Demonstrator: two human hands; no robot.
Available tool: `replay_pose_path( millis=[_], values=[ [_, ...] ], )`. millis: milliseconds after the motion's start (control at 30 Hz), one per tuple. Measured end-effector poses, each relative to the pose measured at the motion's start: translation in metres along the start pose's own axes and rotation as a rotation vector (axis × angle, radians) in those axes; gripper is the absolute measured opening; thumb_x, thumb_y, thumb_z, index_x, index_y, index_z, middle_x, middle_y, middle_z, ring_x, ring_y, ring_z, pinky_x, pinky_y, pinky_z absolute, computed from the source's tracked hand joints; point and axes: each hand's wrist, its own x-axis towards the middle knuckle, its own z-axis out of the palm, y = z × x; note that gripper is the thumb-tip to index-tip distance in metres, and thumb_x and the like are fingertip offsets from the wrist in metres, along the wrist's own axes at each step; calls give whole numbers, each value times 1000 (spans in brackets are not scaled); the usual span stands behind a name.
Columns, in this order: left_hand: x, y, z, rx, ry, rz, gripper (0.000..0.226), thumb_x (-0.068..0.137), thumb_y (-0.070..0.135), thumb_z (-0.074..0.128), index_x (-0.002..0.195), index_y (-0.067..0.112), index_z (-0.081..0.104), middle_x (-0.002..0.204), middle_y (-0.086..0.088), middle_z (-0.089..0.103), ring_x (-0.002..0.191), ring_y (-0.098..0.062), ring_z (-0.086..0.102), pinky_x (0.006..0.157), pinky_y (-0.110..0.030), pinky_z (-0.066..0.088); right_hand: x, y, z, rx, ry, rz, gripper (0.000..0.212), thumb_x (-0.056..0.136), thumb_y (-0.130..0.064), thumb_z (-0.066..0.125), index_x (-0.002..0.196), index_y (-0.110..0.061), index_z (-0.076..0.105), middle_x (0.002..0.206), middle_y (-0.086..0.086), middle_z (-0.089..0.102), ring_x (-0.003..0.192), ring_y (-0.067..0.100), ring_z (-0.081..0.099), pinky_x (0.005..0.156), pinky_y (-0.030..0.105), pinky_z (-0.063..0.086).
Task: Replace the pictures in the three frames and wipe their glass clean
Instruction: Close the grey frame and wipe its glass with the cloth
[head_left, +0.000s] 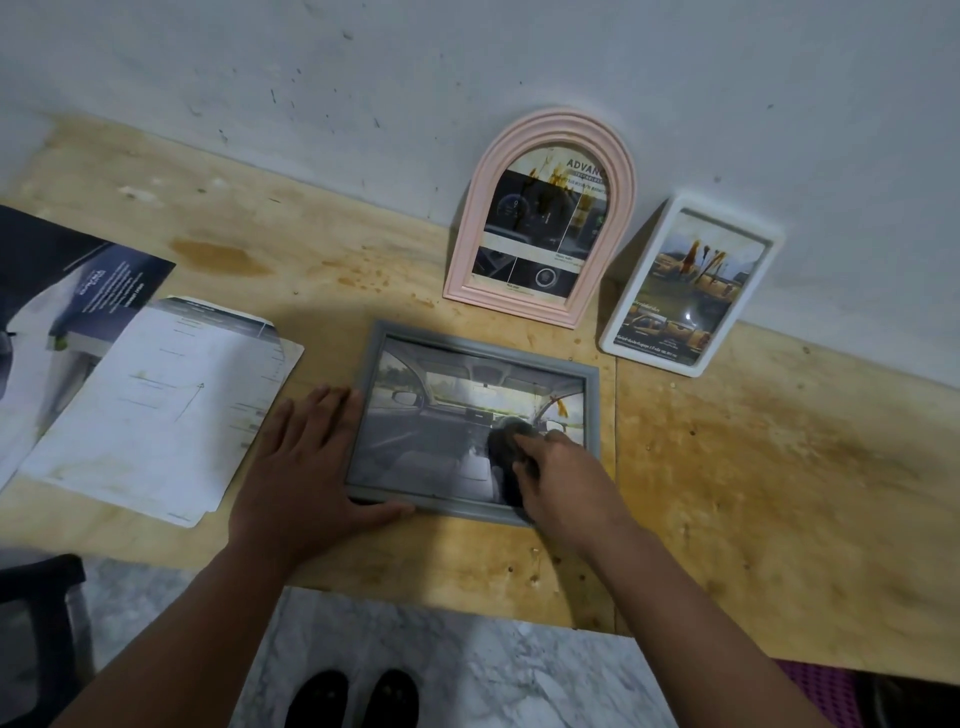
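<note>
Shoes (358, 699) at 6 o'clock stand on the floor. Table (753, 493) holds the grey frame (470, 340) in the middle. Left hand (306, 457) lies flat at its 9 o'clock edge. Right hand (566, 478) holds a dark cloth (506, 441) on the glass.

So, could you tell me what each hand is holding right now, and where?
The right hand grips a dark cloth bunched on the grey frame's glass. The left hand holds nothing; it presses flat on that frame's left edge.
</note>
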Motion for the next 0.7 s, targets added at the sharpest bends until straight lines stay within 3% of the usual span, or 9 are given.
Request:
replay_pose_path(
  millis=[67,133,233,467,600,700],
  values=[
    [0,0,0,-7,9,2,134,68,103,39,163,10,24,167,-12,29,158,-28,20,128,-53,15,9,3,-18,173,-72,64,37,104,-25,52,139,-23,62,113,8,69,90,23,69,73,28,54],
    [0,1,-1,-4,5,0,134,68,104,38,162,10,25,166,-12,30,157,-28,20,127,-54,17,30,4,-32,341,42,139,37,103,-24,54,139,-24,62,110,7,71,88,19,71,72,22,53],
    [2,1,-2,5,-5,-1,135,67,104,37,163,11,22,167,-11,29,158,-28,19,127,-54,17,61,-2,-24,319,216,154,38,103,-24,53,139,-19,60,127,10,67,112,29,65,92,33,52],
    [1,-2,-2,11,-13,5,134,68,103,38,162,8,24,166,-15,31,157,-31,22,127,-56,17,9,-13,14,161,91,93,41,105,-27,46,145,-22,53,129,12,59,104,31,63,88,41,55],
    [1,-2,0,10,-6,13,133,69,102,39,162,8,24,165,-16,31,156,-31,22,127,-55,15,-16,-10,5,89,-128,75,40,105,-29,47,144,-24,55,125,10,64,100,28,66,84,40,56],
    [0,-1,1,5,1,16,132,69,102,40,162,8,25,165,-16,32,156,-32,23,127,-55,15,-13,0,-17,216,-278,104,36,104,-27,52,138,-25,61,107,5,70,84,17,67,71,32,56]
  ],
)
